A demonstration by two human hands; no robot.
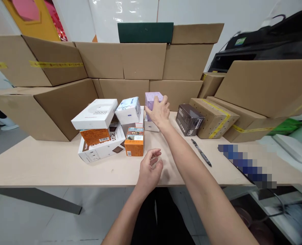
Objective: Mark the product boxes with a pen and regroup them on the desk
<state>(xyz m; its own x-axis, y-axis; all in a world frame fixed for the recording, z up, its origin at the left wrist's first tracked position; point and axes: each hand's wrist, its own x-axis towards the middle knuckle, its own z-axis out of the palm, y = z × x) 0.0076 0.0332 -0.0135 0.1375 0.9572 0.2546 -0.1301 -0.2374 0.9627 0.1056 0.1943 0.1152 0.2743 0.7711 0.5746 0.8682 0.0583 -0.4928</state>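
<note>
My right hand [159, 114] reaches across the table and grips a small lilac box [151, 100], which stands on a white box [151, 126]. My left hand [151, 168] hovers over the table's front edge with its fingers loosely curled and nothing in them. Just ahead of it stands a small orange box [134, 142]. Left of that lies a pile: a white power bank box [94, 113] on an orange box [94, 136] and a flat white and brown box [102, 149]. A white and blue box [128, 110] leans beside them.
A dark brown box [189, 119] and a black pen [201, 152] lie to the right on the light wooden table [51, 163]. Large cardboard cartons [143, 61] wall in the back and both sides. A black printer [263, 44] stands at the far right.
</note>
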